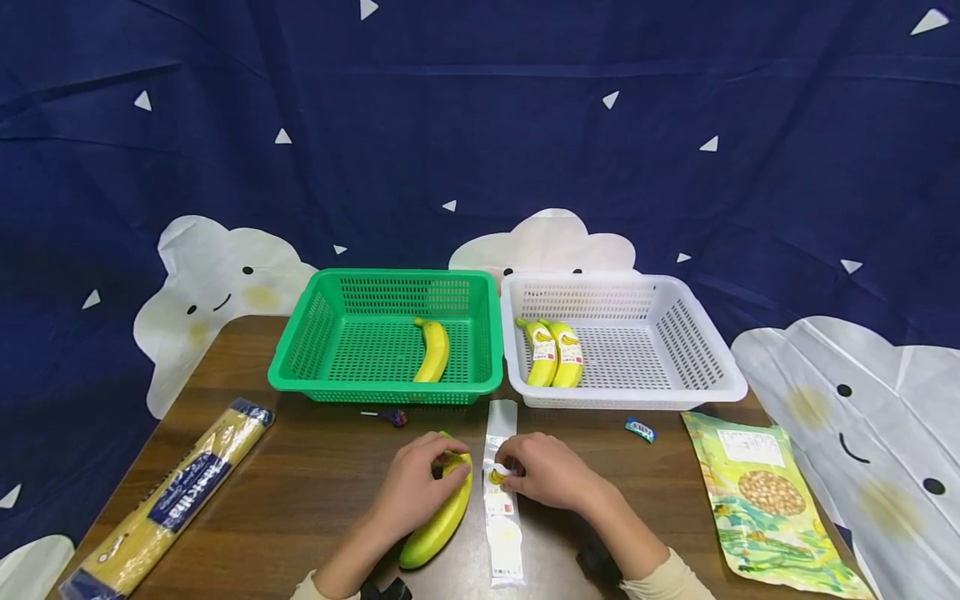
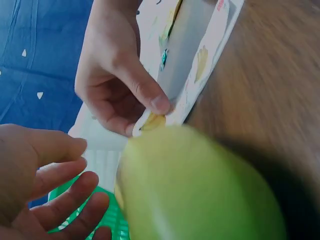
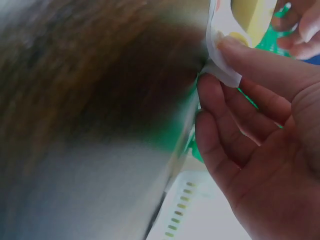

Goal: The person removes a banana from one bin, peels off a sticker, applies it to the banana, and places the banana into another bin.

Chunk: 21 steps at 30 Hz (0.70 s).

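A yellow-green banana (image 1: 438,529) lies on the table with my left hand (image 1: 420,483) over its upper part. In the left wrist view, the left fingers (image 2: 90,182) are loosely bent, with a gap between them and the banana. To its right lies a strip of banana labels (image 1: 504,533), flat and lengthwise. My right hand (image 1: 551,471) pinches a label (image 3: 225,60) on this strip between thumb and forefinger, and the label's edge bends up. Whether it has come off the strip cannot be told.
Behind stand a green basket (image 1: 300,385) with one banana (image 1: 433,352) and a white basket (image 1: 637,400) with two labelled bananas (image 1: 567,358). A lollipop (image 1: 393,417), a small blue-wrapped sweet (image 1: 640,430), a spaghetti pack (image 1: 172,500) and a corn-kernel bag (image 1: 765,500) lie around.
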### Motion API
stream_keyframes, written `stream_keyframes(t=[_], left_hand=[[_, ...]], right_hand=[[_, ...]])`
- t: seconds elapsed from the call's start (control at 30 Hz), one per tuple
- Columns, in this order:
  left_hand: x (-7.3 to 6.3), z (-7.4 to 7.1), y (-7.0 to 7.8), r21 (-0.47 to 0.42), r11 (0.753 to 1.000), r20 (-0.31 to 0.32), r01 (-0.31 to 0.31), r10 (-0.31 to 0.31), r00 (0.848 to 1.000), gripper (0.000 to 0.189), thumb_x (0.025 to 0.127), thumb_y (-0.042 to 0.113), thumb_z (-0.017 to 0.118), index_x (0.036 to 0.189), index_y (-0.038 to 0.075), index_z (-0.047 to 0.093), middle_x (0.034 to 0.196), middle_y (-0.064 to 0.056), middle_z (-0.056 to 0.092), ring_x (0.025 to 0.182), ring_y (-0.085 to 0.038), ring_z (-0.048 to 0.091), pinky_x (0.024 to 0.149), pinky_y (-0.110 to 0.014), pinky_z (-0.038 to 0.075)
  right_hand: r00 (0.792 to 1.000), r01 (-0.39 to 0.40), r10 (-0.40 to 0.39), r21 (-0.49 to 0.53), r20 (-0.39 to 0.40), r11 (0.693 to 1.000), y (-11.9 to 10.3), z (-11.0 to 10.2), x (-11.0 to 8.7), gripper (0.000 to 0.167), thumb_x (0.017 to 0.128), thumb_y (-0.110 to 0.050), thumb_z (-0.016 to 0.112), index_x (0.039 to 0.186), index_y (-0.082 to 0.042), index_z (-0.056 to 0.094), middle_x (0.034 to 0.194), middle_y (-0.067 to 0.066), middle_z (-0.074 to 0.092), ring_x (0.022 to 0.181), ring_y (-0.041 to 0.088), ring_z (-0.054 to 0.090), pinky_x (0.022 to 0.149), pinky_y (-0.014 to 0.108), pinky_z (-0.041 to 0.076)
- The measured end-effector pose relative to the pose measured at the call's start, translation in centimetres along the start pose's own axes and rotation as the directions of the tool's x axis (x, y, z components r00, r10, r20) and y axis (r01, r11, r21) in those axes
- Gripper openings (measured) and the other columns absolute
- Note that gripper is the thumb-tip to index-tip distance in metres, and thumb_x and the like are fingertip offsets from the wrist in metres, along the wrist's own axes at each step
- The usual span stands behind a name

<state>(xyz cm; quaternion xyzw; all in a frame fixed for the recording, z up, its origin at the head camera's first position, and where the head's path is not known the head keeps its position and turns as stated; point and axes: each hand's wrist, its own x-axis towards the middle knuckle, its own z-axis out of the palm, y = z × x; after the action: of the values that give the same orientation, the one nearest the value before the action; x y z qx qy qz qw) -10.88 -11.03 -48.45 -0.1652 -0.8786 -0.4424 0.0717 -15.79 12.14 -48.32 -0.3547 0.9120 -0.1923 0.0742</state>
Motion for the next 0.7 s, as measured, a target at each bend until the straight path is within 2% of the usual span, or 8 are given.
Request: stream_keyframes(t=[0.2,0.47,0.57,0.7], left_hand=[[1.2,1.5,0.9,0.137,0.985,0.044,-0.109,0.103,0.994,0.021,0.084,0.025,0.076,0.103,0.017,0.073,0.103,0.01,0.063,0.095,-0.011,0.056,0.082,-0.038,0.043],[1.7,2.7,0.5,0.297,0.927,0.056,-0.23,0.224,0.973,0.013,0.08,0.029,0.079,0.088,0.02,0.074,0.097,0.01,0.063,0.09,-0.012,0.053,0.073,-0.034,0.038],[1.7,2.8,0.4,0.324,0.913,0.058,-0.248,0.243,0.968,0.01,0.08,0.029,0.079,0.081,0.022,0.073,0.097,0.009,0.063,0.089,-0.012,0.053,0.073,-0.033,0.037],[1.7,3.0,0.4,0.36,0.9,0.065,-0.244,0.236,0.97,0.011,0.081,0.03,0.078,0.076,0.024,0.07,0.095,0.01,0.063,0.089,-0.012,0.052,0.074,-0.033,0.038]], right_hand=[[1.0,0.005,-0.005,0.005,-0.012,1.0,0.1,0.0,-0.2,0.014,0.081,-0.024,0.078,0.091,-0.021,0.069,0.078,-0.015,0.055,0.069,0.0,0.051,0.06,0.023,0.045],[0.999,0.013,-0.013,-0.004,-0.037,1.0,0.2,0.0,-0.2,0.012,0.082,-0.025,0.077,0.092,-0.022,0.071,0.081,-0.016,0.057,0.071,0.001,0.053,0.061,0.024,0.045],[0.999,0.015,-0.015,-0.001,-0.047,1.0,0.2,0.0,-0.2,0.011,0.083,-0.025,0.076,0.092,-0.022,0.071,0.083,-0.016,0.059,0.072,0.001,0.053,0.061,0.024,0.046],[0.999,0.015,-0.014,0.028,-0.033,1.0,0.2,0.1,-0.2,0.011,0.083,-0.025,0.075,0.093,-0.023,0.071,0.083,-0.018,0.059,0.072,0.001,0.054,0.061,0.024,0.046]])
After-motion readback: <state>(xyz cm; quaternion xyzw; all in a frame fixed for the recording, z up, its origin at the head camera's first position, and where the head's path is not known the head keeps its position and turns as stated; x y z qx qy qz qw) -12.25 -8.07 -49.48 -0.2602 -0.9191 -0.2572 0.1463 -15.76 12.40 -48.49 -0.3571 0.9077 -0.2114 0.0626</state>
